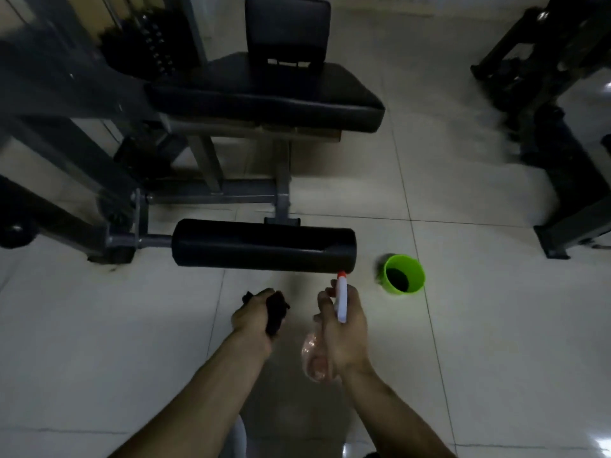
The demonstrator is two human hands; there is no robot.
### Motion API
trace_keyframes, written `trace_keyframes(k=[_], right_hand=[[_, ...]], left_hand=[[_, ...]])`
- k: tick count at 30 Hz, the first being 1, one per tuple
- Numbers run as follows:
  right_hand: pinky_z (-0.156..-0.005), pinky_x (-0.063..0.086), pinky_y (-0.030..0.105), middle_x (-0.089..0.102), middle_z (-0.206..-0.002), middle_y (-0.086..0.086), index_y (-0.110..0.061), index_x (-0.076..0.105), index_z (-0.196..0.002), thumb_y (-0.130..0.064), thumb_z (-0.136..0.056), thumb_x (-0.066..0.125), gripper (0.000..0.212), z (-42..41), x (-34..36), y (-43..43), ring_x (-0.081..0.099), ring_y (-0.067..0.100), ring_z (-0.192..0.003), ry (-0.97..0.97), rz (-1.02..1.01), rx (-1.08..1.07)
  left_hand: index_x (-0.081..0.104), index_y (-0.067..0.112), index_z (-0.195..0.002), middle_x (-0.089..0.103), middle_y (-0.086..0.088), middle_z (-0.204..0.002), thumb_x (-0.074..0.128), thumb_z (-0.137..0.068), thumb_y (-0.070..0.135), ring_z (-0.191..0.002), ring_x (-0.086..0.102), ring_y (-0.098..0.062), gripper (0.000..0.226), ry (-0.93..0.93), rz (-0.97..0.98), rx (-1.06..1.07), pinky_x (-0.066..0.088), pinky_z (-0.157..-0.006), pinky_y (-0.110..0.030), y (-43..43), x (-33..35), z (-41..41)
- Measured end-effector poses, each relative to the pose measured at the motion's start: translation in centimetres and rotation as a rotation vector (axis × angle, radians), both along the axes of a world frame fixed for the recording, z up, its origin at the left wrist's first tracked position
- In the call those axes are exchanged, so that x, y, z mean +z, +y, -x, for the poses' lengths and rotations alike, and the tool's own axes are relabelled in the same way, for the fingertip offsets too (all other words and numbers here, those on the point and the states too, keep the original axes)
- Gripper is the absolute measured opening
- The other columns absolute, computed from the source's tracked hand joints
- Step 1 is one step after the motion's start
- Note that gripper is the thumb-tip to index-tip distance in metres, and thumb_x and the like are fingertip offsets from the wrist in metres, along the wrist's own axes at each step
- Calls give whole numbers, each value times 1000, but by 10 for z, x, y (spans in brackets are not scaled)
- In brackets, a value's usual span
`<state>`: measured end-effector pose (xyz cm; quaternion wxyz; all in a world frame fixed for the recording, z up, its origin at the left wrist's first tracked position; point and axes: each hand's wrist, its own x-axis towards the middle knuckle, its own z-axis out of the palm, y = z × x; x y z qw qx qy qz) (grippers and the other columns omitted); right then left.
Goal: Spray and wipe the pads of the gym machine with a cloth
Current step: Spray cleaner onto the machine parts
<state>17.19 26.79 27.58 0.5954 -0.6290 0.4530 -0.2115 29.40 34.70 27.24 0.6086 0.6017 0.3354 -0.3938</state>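
A black roller pad (261,246) of the gym machine lies crosswise just ahead of my hands. Behind it are the black seat pad (281,94) and the upright back pad (287,24). My left hand (253,314) grips a dark cloth (276,312), below the roller's middle. My right hand (344,328) holds a clear spray bottle (315,358) with a white head and red nozzle (341,275). The nozzle points at the roller's right end, almost touching it.
A green cup (404,274) stands on the tiled floor to the right of the roller. The machine's grey steel frame (211,193) and weight stack (142,44) fill the left. Another dark machine (562,127) occupies the right side.
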Motion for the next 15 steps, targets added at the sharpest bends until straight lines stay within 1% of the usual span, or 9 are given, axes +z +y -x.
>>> trace_keyframes(k=[2,4,5,7,8,9,11,13,15], right_hand=[[-80,62,42,66,-95,-18,-39,58,-109,-31,-102,63,11,-11,-56,-5,69,17,-85,-7,21,-26],[-78,61,51,66,-94,-22,-38,58,-106,-30,-102,63,10,-19,-108,-11,69,19,-81,12,53,-61],[-78,61,53,65,-96,-25,-38,57,-108,-32,-101,63,11,-23,-131,-16,70,21,-82,10,92,-57],[-80,61,52,64,-103,-27,-37,58,-120,-40,-98,63,23,-33,-170,-28,72,23,-88,8,159,-16],[-81,61,51,65,-106,-23,-33,57,-125,-40,-97,64,30,-36,-185,-35,72,23,-91,0,162,-2],[-81,62,50,66,-106,-18,-30,57,-128,-36,-98,65,31,-38,-201,-41,72,23,-90,-16,141,7],[-79,62,51,67,-100,-13,-27,58,-125,-31,-99,66,27,-37,-215,-49,72,23,-88,-48,142,-1],[-79,62,51,66,-97,-16,-28,59,-119,-32,-100,66,21,-29,-216,-46,71,22,-87,-56,158,-13],[-78,62,50,67,-96,-17,-27,59,-117,-27,-101,66,18,-18,-216,-36,71,18,-84,-72,140,-58]], left_hand=[[65,-1,-122,70,-13,-104,66,-96,13,-76,65,-23,29,-9,43,-3,53,-60,-30,-7,-51,-15],[65,-2,-121,69,-18,-111,66,-96,12,-78,64,-25,28,-41,99,10,54,-63,-31,-19,-89,-31],[67,-1,-119,71,-19,-110,68,-95,15,-78,65,-26,28,-71,114,-12,53,-61,-30,-26,-108,-41],[69,1,-114,74,-18,-97,69,-94,21,-73,67,-25,28,-98,176,-50,51,-54,-27,-42,-137,-58],[68,0,-111,73,-17,-90,68,-95,22,-70,66,-23,27,-92,226,-53,51,-49,-25,-50,-149,-66],[67,1,-109,72,-16,-85,66,-95,23,-68,65,-21,26,-80,274,-48,50,-44,-23,-57,-158,-69],[64,2,-117,70,-14,-88,64,-96,25,-69,65,-19,31,-60,344,-40,49,-40,-21,-72,-168,-74],[62,2,-127,70,-14,-91,62,-97,27,-69,65,-18,39,-56,377,-10,49,-40,-21,-80,-168,-74],[61,2,-130,70,-14,-91,60,-98,26,-69,66,-18,40,-61,394,-9,50,-40,-21,-81,-164,-72]])
